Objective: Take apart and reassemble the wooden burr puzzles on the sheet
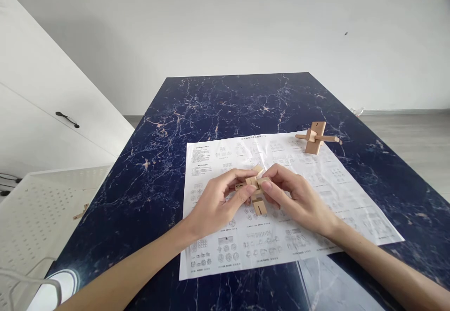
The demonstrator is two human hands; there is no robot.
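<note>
- Well, in the head view, the left hand (213, 205) and the right hand (305, 201) both hold one small wooden shape (251, 181); it is made of light wood bits that cross, and some have dark marks.
- The fingers of the left hand are pinched shut on its left side, with the thumb on top; the fingers of the right hand are pinched shut on its right side, with that thumb on top too.
- The wooden shape is above a big white paper (365, 222) with little pictures and words; the paper lies on the dark blue bench (218, 104).
- A second wooden shape (314, 138), with sticks that cross a flat piece, sits at the paper's far right edge.
- Off to the left are a white tray (38, 208) with holes and a white cupboard (42, 76) with a black handle (67, 119).
</note>
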